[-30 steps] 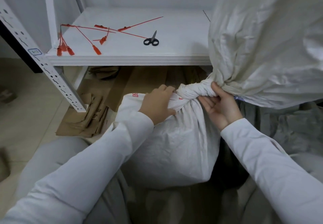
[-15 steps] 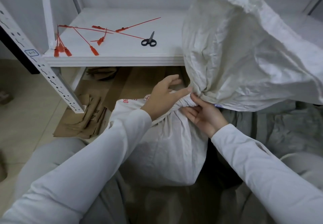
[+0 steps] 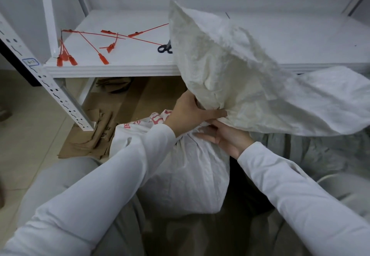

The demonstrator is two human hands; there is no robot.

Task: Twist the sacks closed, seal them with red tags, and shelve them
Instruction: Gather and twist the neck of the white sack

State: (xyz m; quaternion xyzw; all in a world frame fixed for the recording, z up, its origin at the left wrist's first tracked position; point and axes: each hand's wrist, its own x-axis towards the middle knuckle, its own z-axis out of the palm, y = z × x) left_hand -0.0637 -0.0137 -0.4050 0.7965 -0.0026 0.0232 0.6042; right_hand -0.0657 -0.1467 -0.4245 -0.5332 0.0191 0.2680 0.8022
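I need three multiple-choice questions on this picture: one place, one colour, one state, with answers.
1. Where are the scissors? A on the floor B on the white shelf C on the cardboard
2. What colour are the tags? A blue B red C green
3. How is the sack at its neck? A sealed with a tag B cut open C twisted, gripped, untagged
Answers: 1 B, their handles show on the shelf. 2 B, all are red. 3 C, the left hand grips the twisted neck; no tag shows there.
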